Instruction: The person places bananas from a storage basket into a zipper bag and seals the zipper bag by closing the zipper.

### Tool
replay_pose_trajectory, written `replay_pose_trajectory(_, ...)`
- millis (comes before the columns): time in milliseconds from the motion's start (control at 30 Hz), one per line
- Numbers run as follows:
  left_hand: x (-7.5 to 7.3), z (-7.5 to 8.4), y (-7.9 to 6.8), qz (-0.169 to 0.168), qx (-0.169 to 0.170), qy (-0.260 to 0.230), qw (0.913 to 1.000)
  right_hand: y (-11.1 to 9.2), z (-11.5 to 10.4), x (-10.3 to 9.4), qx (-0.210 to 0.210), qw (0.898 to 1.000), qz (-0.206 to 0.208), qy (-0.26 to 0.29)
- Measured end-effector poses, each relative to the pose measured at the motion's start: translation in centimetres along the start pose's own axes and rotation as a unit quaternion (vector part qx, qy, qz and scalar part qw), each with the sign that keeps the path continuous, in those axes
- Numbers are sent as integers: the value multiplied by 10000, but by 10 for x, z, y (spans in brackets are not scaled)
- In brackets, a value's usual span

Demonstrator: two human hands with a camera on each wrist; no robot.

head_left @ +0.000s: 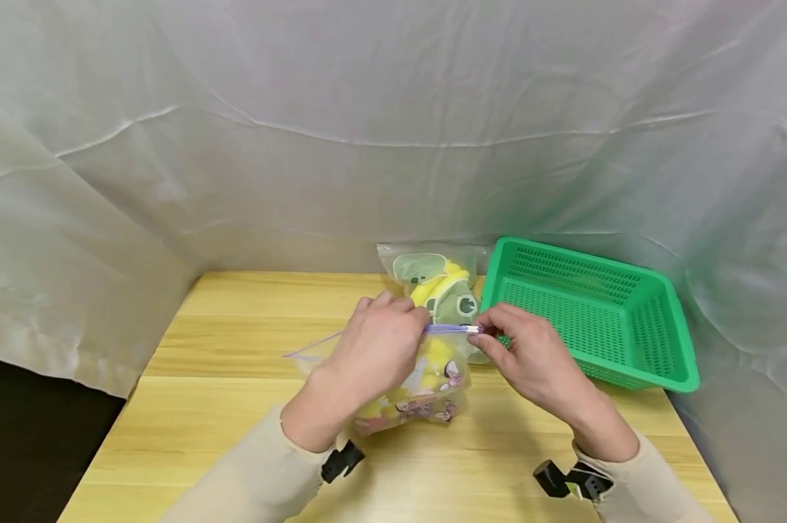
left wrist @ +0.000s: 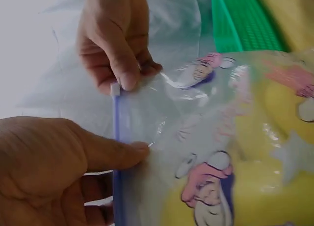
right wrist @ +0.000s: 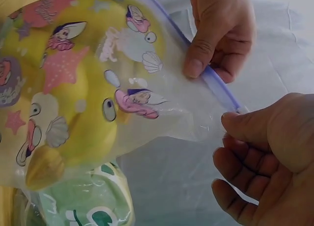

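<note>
A clear zipper bag (head_left: pixel 433 378) printed with cartoon figures, shells and starfish stands on the table with something yellow inside. Along its top edge runs a purple zip strip (right wrist: pixel 221 86) with a small white slider (left wrist: pixel 115 89) near one end. My left hand (head_left: pixel 380 341) pinches the strip, thumb on the near face of the bag. Beside the slider, my right hand (head_left: pixel 531 356) pinches the end of the strip between thumb and forefinger. Behind the printed bag lies a second clear bag (head_left: pixel 403 250) holding something green and yellow, partly hidden.
A green perforated plastic basket (head_left: pixel 674 334) stands at the table's back right, close to the second bag. Pale grey curtain (head_left: pixel 367 189) hangs behind and at both sides of the wooden table (head_left: pixel 204 428). A dark gap shows at lower left.
</note>
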State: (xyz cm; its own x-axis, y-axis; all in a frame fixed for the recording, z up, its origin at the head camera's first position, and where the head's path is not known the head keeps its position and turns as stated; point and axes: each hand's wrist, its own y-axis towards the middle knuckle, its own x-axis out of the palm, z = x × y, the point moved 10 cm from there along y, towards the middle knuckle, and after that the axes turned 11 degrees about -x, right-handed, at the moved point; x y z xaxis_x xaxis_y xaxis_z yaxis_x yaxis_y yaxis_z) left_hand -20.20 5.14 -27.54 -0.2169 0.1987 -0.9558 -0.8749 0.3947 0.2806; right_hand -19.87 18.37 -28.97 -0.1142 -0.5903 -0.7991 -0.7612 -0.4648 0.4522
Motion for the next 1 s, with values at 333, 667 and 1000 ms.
replay_pose_trajectory(333, 0, 22, 9, 310, 48, -463, 9984, 2, -2, -7, 33, 9993, 66, -366)
replay_pose_trajectory(667, 0, 28, 8, 482, 136, -1099, 9927, -2, -6, -8, -71, 9989, 315, -348)
replay_pose_trajectory(1000, -2, 36, -2, 1175, 64, 14, 9931, -15, 14, -12, 718, 9958, 556, -67)
